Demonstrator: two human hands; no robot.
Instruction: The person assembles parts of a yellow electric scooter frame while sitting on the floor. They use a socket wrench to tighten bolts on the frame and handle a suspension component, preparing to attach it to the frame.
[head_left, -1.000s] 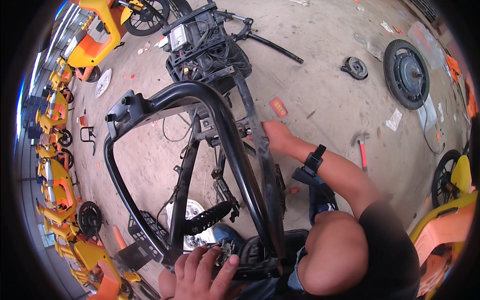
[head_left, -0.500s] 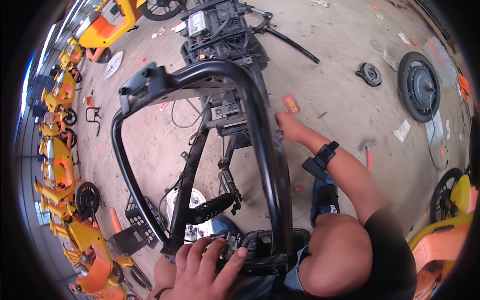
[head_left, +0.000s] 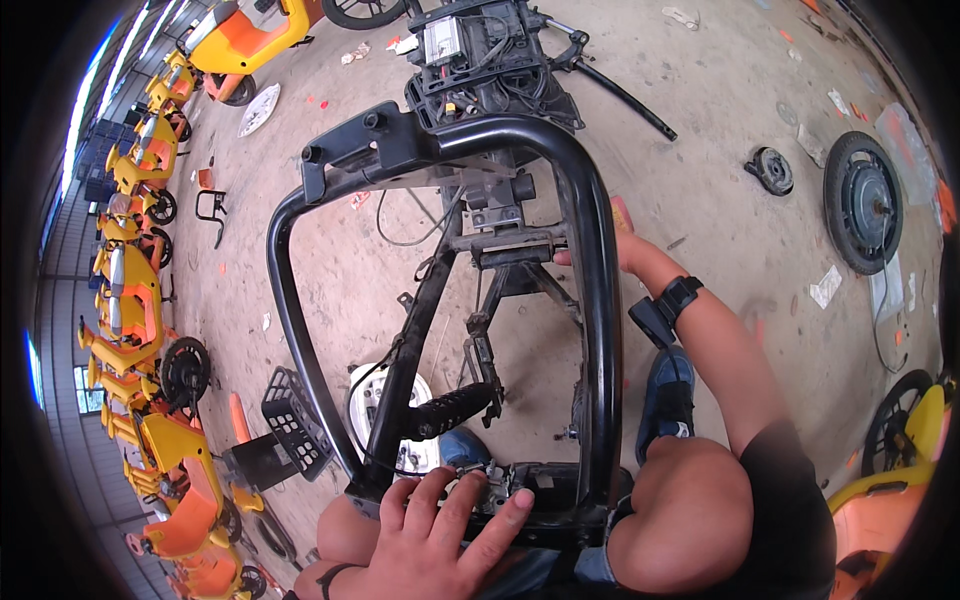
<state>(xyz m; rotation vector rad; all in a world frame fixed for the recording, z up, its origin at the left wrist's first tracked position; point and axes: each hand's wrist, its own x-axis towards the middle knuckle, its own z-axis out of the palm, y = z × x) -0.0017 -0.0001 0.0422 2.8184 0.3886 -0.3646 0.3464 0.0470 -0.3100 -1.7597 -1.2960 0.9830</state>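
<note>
A black tubular scooter frame point(head_left: 594, 300) stands upright between my legs, its loop nearest me. My left hand point(head_left: 435, 535) lies at the loop's near end with its fingers stretched and apart, holding nothing. On the far side of the right tube is my right hand point(head_left: 630, 248), mostly hidden by it. One fingertip shows inside the loop, by the right end of a metal cross tube point(head_left: 515, 252). What this hand grips, if anything, cannot be made out. A black shock absorber point(head_left: 445, 412) lies across the lower left rail.
Ahead, the frame carries wiring and a silver box point(head_left: 443, 40). On the right floor are a wheel point(head_left: 862, 203) and a round metal part point(head_left: 769, 172). At left lies a black perforated basket point(head_left: 298, 422), with a row of yellow scooters point(head_left: 140, 300) beyond.
The view has shifted, so the scene sits further right. My right hand has moved inward behind the tube, and its fingertip now shows inside the loop. My left hand stays on the frame.
</note>
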